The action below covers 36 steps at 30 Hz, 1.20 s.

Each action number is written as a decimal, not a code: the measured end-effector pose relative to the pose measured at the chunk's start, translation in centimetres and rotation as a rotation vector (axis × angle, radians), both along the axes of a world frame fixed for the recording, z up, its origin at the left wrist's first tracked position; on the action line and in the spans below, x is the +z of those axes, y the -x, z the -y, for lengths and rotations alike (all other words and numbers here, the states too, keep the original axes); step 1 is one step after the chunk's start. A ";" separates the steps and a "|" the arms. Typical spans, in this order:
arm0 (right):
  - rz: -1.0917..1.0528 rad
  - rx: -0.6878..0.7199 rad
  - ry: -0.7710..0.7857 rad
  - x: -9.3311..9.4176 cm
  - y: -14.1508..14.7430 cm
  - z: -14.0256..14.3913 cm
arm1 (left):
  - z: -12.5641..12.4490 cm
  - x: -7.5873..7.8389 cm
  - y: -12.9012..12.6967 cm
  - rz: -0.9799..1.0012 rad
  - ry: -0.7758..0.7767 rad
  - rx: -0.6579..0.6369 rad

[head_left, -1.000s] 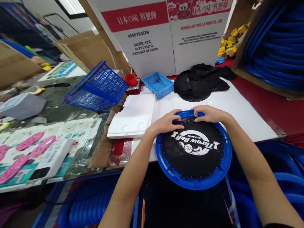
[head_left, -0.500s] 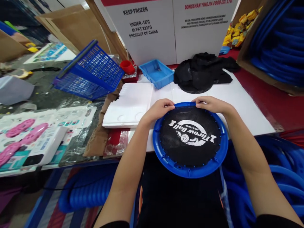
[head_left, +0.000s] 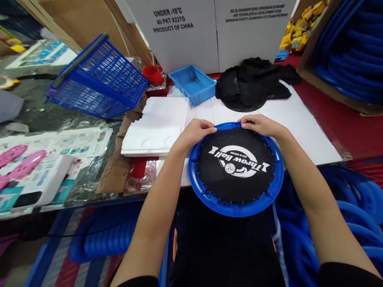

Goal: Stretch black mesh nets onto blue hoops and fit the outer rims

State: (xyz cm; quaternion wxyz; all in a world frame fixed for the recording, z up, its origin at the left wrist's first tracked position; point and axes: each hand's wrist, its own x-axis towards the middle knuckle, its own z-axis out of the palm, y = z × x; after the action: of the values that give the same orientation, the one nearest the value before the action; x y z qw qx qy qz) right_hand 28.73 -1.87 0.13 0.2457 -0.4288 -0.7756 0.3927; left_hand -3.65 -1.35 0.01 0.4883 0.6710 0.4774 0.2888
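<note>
Blue ring [head_left: 236, 210] with black mesh [head_left: 229, 190] across it is being held flat-ish, far part above the white board [head_left: 301, 133], near part over the lap [head_left: 221, 247]. Left to right: the far rim [head_left: 228, 126] is pinched by the left hand [head_left: 198, 129], fingers curled nearly closed; just past a small gap, it's pinched much the same by the right hand [head_left: 261, 124]. Mesh seems to be getting seated, so even pressure's called for imo.
</note>
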 end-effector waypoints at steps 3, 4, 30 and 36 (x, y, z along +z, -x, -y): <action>-0.017 -0.004 0.010 -0.1 0.1 -0.2 | 0.0 0.0 0.1 -0.018 -0.018 -0.005; -0.020 -0.008 0.011 -0.2 0.1 -0.2 | 0.0 0.0 0.1 -0.030 -0.030 -0.015; 0.001 -0.012 0.081 0.1 -0.3 -0.4 | -0.3 -0.2 0.4 -0.216 -0.207 -0.229; -0.019 0.000 0.038 -0.6 -0.5 -0.6 | 0.0 -0.3 -0.1 -0.250 -0.284 -0.203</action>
State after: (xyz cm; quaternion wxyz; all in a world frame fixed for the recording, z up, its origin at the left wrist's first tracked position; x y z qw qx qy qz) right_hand 29.21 -1.31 -0.49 0.2447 -0.4298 -0.7656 0.4114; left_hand -3.60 -1.31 -0.24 0.3526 0.8082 0.4188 0.2169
